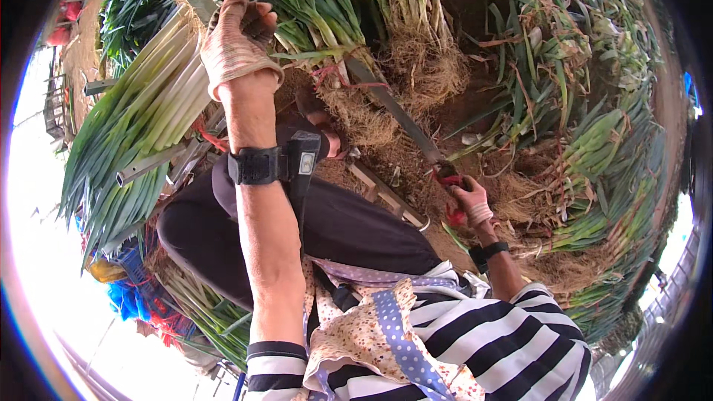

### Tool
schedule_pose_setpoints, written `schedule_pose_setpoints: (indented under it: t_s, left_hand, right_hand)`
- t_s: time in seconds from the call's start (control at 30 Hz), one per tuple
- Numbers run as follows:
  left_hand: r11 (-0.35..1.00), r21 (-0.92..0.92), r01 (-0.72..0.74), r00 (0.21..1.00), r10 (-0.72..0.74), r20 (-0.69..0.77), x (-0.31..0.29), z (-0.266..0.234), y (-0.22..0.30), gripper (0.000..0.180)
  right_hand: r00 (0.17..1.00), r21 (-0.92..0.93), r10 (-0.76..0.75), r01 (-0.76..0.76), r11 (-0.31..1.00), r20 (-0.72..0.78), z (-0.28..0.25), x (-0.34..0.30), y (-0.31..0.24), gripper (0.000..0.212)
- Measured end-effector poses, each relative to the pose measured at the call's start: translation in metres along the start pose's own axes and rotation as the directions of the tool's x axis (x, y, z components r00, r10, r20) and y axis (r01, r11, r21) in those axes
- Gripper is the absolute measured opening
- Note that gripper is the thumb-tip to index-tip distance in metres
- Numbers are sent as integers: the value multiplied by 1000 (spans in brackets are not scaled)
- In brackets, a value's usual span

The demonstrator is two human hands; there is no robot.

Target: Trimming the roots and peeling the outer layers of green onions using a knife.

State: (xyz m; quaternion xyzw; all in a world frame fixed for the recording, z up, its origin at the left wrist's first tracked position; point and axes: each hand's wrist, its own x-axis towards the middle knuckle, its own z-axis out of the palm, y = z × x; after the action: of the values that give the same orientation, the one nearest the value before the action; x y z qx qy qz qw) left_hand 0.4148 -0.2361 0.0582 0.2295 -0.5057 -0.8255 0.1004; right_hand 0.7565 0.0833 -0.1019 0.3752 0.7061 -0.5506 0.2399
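My left hand (239, 43), in a striped work glove, is raised at the upper left beside the root end of a bundle of leeks (141, 100). Its fingers are curled; whatever they hold, if anything, I cannot make out. A long, straight-bladed knife (397, 113) is gripped by its red-wrapped handle in my right hand (473, 203), also gloved. Its blade points up and left, the far end close to the roots of a leek bundle (316, 18) tied with red string. Another leek bundle (416, 22) with shaggy roots lies to its right.
Metal bars of a rack (148, 163) support the left bundle. Loose leeks and trimmed leaves (538, 52) cover the ground at right, with root piles (520, 186) nearer. A metal-edged frame (386, 193) lies by my knees. Blue plastic (128, 301) sits at lower left.
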Motion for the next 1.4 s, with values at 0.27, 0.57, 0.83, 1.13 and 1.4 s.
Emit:
schedule_pose_setpoints:
  t_s: [0.27,0.57,0.83,1.13,1.4]
  left_hand:
    - [990,-74,123,989,-115,97,0,-6,-4,14]
    - [978,-32,206,960,-196,198,-3,-10,-8,16]
    - [970,-11,244,945,-235,226,-11,-2,-10,17]
    - [968,-16,250,945,-241,220,-4,-10,-7,16]
    - [970,-12,244,931,-231,283,-12,-9,-9,15]
  right_hand:
    - [992,381,98,-121,917,80,32,1,15,33]
    - [945,-13,-295,297,955,-138,69,5,37,35]
    - [996,-466,-84,64,883,-21,92,61,57,46]
    - [984,-233,-98,62,970,-146,79,-6,14,53]
    - [984,544,83,-157,824,158,74,18,-18,28]
